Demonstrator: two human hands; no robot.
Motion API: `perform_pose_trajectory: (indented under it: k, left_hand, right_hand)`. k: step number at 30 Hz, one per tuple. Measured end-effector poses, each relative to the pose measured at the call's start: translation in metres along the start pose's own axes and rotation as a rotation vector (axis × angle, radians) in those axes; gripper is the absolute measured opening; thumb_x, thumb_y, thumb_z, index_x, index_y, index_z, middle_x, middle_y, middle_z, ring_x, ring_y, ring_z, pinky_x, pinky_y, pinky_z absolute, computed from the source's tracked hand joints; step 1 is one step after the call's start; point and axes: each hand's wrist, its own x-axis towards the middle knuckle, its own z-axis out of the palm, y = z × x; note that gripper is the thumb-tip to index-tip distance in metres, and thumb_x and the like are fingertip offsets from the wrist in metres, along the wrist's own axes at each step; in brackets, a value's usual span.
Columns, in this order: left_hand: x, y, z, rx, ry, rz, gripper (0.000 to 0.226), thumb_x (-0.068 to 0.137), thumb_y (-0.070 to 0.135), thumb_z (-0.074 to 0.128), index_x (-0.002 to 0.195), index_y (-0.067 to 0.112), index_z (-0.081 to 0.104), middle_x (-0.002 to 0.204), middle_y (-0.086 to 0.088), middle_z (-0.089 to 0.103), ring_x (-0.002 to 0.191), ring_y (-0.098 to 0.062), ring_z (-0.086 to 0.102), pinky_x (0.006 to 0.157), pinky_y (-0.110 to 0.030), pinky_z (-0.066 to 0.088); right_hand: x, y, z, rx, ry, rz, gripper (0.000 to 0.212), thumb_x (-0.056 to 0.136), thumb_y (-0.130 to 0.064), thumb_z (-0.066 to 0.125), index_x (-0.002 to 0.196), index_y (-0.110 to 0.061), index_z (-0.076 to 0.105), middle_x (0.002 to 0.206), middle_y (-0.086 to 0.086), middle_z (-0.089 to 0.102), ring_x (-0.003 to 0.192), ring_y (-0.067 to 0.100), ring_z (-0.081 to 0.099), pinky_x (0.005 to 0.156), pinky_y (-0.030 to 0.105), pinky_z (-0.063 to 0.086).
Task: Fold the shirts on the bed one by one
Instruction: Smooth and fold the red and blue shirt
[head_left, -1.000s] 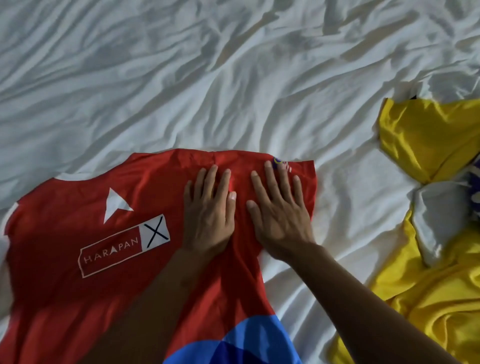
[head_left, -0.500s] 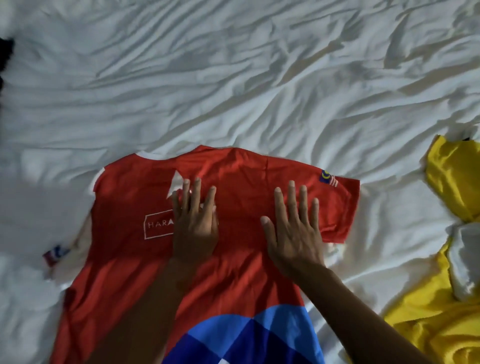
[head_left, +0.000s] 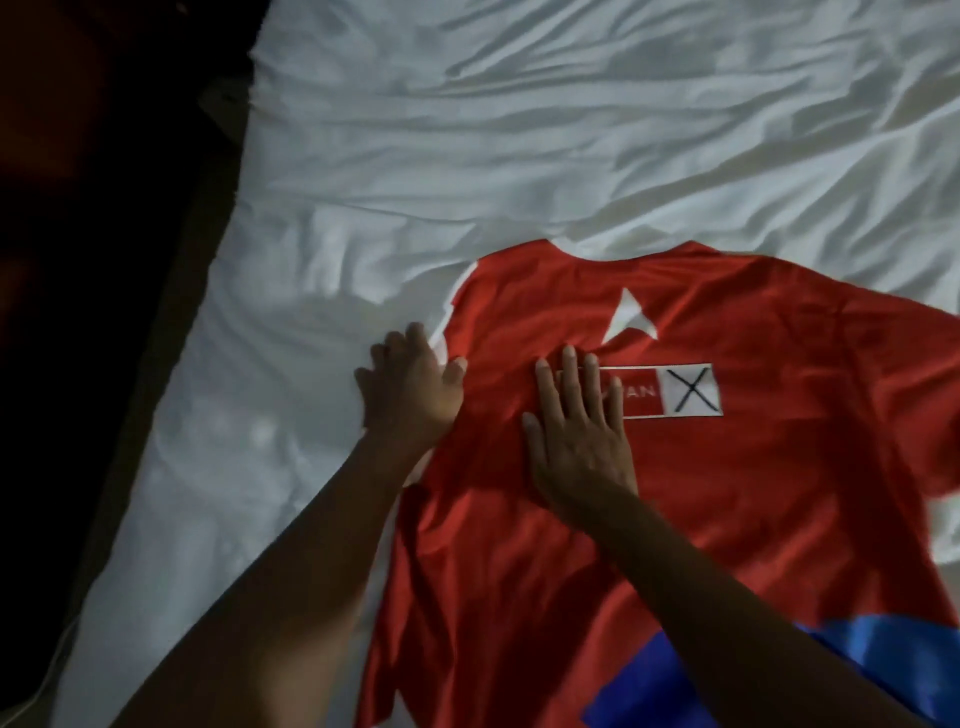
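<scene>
A red shirt (head_left: 727, 467) with a white triangle, a boxed logo with an X and a blue hem patch lies spread on the white bed sheet (head_left: 519, 156). My left hand (head_left: 410, 387) lies flat at the shirt's left shoulder edge, fingers reaching onto the sheet. My right hand (head_left: 576, 431) presses flat on the chest, fingers straight, covering the left part of the logo. The shirt's left sleeve is not visible; it seems tucked under.
The bed's left edge (head_left: 171, 364) runs diagonally, with dark floor (head_left: 78, 260) beyond it. Wrinkled white sheet stretches above and to the left of the shirt.
Both hands have slid left across the shirt, from its right shoulder to its left shoulder. My view has swung left; the yellow shirts are out of frame and the bed edge shows.
</scene>
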Motion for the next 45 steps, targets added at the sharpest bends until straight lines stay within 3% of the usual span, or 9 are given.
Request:
perform_pose_trajectory:
  k: [4, 7, 10, 15, 20, 25, 33, 41, 45]
  left_hand:
    - [0.032, -0.034, -0.020, -0.500, -0.262, -0.061, 0.032, 0.083, 0.041, 0.075, 0.094, 0.013, 0.064, 0.087, -0.004, 0.071, 0.085, -0.029, 0.070, 0.079, -0.044, 0.059]
    - [0.046, -0.055, -0.032, -0.788, -0.298, -0.162, 0.019, 0.075, 0.020, 0.076, 0.070, 0.008, 0.062, 0.057, 0.001, 0.058, 0.051, -0.021, 0.056, 0.047, -0.031, 0.044]
    - [0.055, -0.073, -0.044, -0.911, -0.415, -0.168, 0.010, 0.072, 0.008, 0.069, 0.069, 0.008, 0.058, 0.058, -0.004, 0.048, 0.050, -0.017, 0.045, 0.047, -0.021, 0.031]
    - [0.065, -0.118, -0.058, -0.821, -0.736, -0.093, 0.012, 0.078, 0.009, 0.075, 0.085, 0.001, 0.072, 0.071, -0.008, 0.063, 0.064, -0.021, 0.061, 0.058, -0.030, 0.048]
    - [0.061, -0.151, -0.064, -1.064, -0.312, -0.456, 0.011, 0.083, 0.003, 0.065, 0.080, 0.009, 0.073, 0.070, -0.004, 0.067, 0.071, -0.023, 0.065, 0.053, -0.027, 0.052]
    - [0.034, -0.174, -0.059, -1.501, -0.498, -0.580, 0.027, 0.093, 0.023, 0.071, 0.117, 0.010, 0.073, 0.106, -0.015, 0.079, 0.099, -0.032, 0.077, 0.085, -0.050, 0.063]
    - [0.027, -0.155, -0.038, -1.649, -0.235, -0.563, 0.017, 0.102, 0.014, 0.062, 0.115, 0.015, 0.073, 0.110, -0.010, 0.078, 0.103, -0.025, 0.075, 0.077, -0.040, 0.064]
    - [0.009, -0.150, -0.039, -1.255, -0.251, -0.631, 0.033, 0.096, 0.051, 0.068, 0.088, 0.020, 0.074, 0.064, 0.004, 0.072, 0.053, -0.020, 0.069, 0.044, -0.034, 0.052]
    - [-0.005, -0.147, -0.041, -1.148, -0.351, -0.630, 0.020, 0.088, 0.021, 0.082, 0.090, 0.003, 0.074, 0.062, -0.009, 0.070, 0.046, -0.027, 0.063, 0.045, -0.032, 0.051]
  right_hand:
    - [0.035, -0.046, 0.016, 0.010, -0.027, 0.007, 0.065, 0.105, -0.051, 0.011, 0.166, -0.029, 0.007, 0.173, 0.007, -0.007, 0.159, 0.030, -0.014, 0.127, 0.055, -0.006]
    - [0.063, -0.067, 0.027, -0.011, -0.025, 0.046, 0.064, 0.104, -0.050, 0.008, 0.165, -0.035, 0.002, 0.173, 0.005, -0.011, 0.159, 0.030, -0.016, 0.126, 0.056, -0.007]
    - [0.083, -0.077, 0.036, -0.057, 0.000, 0.121, 0.063, 0.104, -0.050, 0.008, 0.164, -0.039, -0.003, 0.173, 0.005, -0.013, 0.158, 0.033, -0.016, 0.125, 0.059, -0.009]
    - [0.102, -0.091, 0.045, -0.135, 0.032, 0.207, 0.061, 0.105, -0.052, 0.010, 0.164, -0.042, -0.001, 0.173, 0.007, -0.010, 0.157, 0.041, -0.013, 0.121, 0.069, -0.006]
    - [0.118, -0.098, 0.049, -0.185, 0.051, 0.234, 0.060, 0.106, -0.053, 0.012, 0.163, -0.043, -0.003, 0.173, 0.010, -0.009, 0.156, 0.046, -0.013, 0.117, 0.076, -0.006]
    - [0.132, -0.097, 0.051, -0.191, 0.072, 0.200, 0.060, 0.107, -0.052, 0.016, 0.163, -0.043, -0.003, 0.173, 0.010, -0.006, 0.158, 0.041, -0.011, 0.118, 0.074, -0.003]
    - [0.131, -0.097, 0.052, -0.185, 0.077, 0.209, 0.059, 0.107, -0.053, 0.011, 0.163, -0.044, -0.006, 0.173, 0.008, -0.009, 0.158, 0.038, -0.013, 0.120, 0.071, -0.005]
    - [0.131, -0.098, 0.053, -0.183, 0.082, 0.217, 0.059, 0.107, -0.052, 0.012, 0.163, -0.043, -0.004, 0.174, 0.009, -0.008, 0.158, 0.038, -0.012, 0.121, 0.071, -0.004]
    - [0.131, -0.097, 0.053, -0.172, 0.086, 0.212, 0.059, 0.107, -0.052, 0.012, 0.164, -0.042, -0.003, 0.174, 0.009, -0.007, 0.158, 0.038, -0.012, 0.121, 0.071, -0.004]
